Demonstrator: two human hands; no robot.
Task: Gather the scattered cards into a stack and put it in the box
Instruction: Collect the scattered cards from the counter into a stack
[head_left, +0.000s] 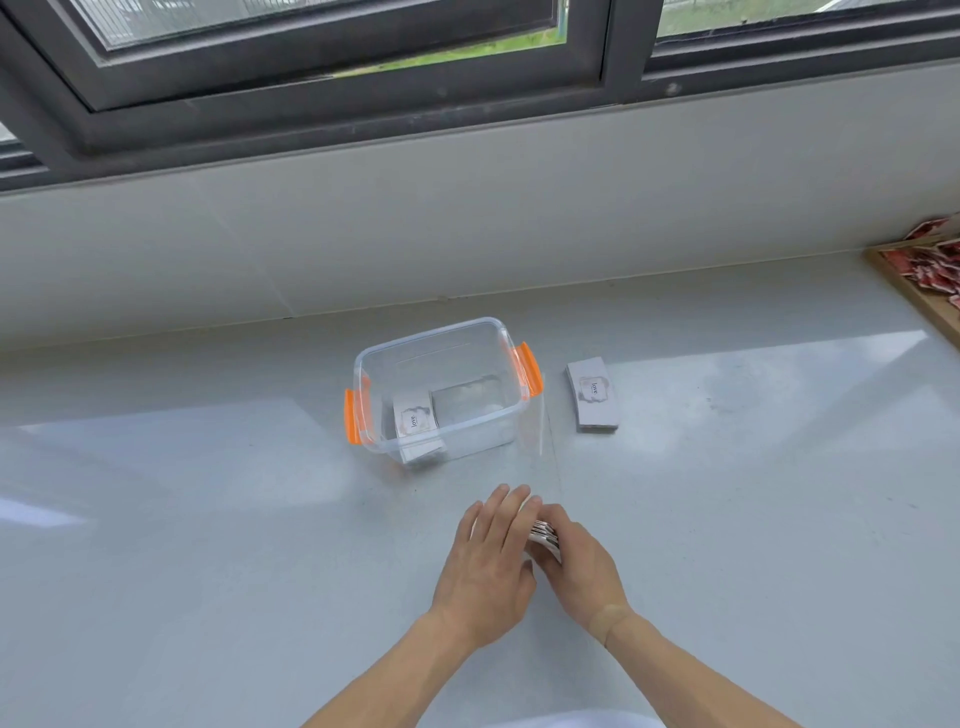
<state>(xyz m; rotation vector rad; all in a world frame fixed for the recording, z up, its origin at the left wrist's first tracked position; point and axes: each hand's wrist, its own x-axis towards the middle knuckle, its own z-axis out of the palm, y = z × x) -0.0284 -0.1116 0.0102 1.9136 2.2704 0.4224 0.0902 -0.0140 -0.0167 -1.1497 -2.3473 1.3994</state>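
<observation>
A clear plastic box with orange latches stands open on the grey counter. Inside it, at the near left, lies a stack of white cards printed "love". A second stack of the same cards lies on the counter just right of the box. In front of the box, my left hand and my right hand press together around a bunch of cards. Only the card edges show between my fingers; the rest is hidden by my hands.
A wooden tray with several red-and-white packets sits at the far right edge. A low wall and a dark window frame rise behind the counter.
</observation>
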